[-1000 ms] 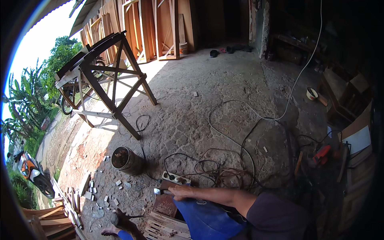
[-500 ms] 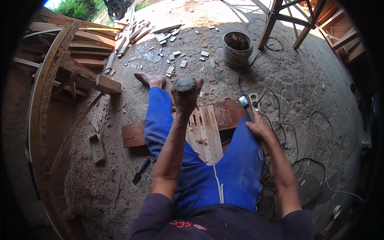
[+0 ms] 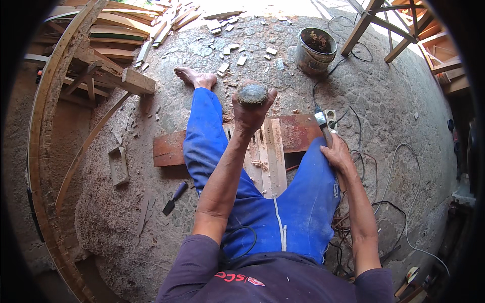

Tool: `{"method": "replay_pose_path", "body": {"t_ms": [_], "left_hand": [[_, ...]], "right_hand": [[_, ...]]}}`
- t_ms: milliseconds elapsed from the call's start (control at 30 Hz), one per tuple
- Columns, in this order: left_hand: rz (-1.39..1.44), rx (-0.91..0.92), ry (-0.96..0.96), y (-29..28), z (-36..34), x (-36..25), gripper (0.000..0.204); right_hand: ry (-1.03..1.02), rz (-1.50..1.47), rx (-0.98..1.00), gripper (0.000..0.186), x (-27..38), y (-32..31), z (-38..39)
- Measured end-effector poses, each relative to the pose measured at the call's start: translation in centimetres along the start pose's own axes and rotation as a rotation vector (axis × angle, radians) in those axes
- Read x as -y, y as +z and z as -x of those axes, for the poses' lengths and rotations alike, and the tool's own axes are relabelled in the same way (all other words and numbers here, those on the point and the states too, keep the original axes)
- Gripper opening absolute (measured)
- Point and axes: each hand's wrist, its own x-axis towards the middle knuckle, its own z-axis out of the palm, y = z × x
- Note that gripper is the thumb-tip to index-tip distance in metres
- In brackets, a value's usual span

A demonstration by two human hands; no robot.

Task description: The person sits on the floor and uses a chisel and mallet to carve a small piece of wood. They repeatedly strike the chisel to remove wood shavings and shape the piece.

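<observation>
My left hand point(image 3: 248, 116) is closed round an upright tool with a round, worn grey end point(image 3: 251, 94), held above pale, slotted wooden pieces point(image 3: 274, 161) strewn with shavings. These pieces lie across a reddish board point(image 3: 169, 149) between my legs. My right hand point(image 3: 336, 150) grips a hammer point(image 3: 321, 120) with a silver head beside my right knee. On the floor left of my leg lies a dark-bladed hand tool point(image 3: 175, 198) with a dark handle. The working tip of the left-hand tool is hidden behind that hand.
A metal bucket point(image 3: 312, 64), a power strip point(image 3: 331, 117) and tangled cables point(image 3: 404, 212) are ahead and right. A wooden stand point(image 3: 366, 28) is behind the bucket. Curved timbers point(image 3: 55, 106) border the left, offcuts point(image 3: 230, 50) scatter ahead, and a small trough point(image 3: 118, 166) sits left.
My view has turned from the yard down to my hands and legs. Over the last half second the whole scene shifted slightly up and right; both hands still hold their tools.
</observation>
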Motion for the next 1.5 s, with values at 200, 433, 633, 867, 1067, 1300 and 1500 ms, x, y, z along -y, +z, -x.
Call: {"method": "replay_pose_path", "body": {"t_ms": [200, 433, 633, 867, 1067, 1300, 1500], "left_hand": [[-0.035, 0.018, 0.011, 0.2, 0.2, 0.2, 0.033], [-0.186, 0.042, 0.052, 0.1, 0.3, 1.0, 0.034], [-0.074, 0.015, 0.056, 0.2, 0.1, 0.6, 0.033], [-0.032, -0.154, 0.093, 0.3, 0.1, 1.2, 0.026], [-0.108, 0.052, 0.019, 0.8, 0.8, -1.0, 0.032], [-0.210, 0.052, 0.014, -0.2, 0.6, 2.7, 0.028], [-0.227, 0.046, 0.179, 0.5, 0.4, 0.2, 0.024]], "right_hand": [[-0.025, 0.029, -0.012, 0.061, -0.1, -0.1, -0.1], [-0.023, 0.042, -0.020, 0.063, -0.5, 0.0, -0.2], [-0.002, 0.030, -0.008, 0.064, 0.0, -0.1, 0.0], [-0.002, 0.025, 0.006, 0.066, 0.4, -0.2, 0.1], [-0.016, 0.028, -0.032, 0.060, -0.6, -0.3, 0.0], [0.125, -0.105, 0.067, 0.063, 1.1, -0.8, 0.4], [0.062, -0.385, 0.063, 0.057, -0.2, -1.3, 1.6]]}}
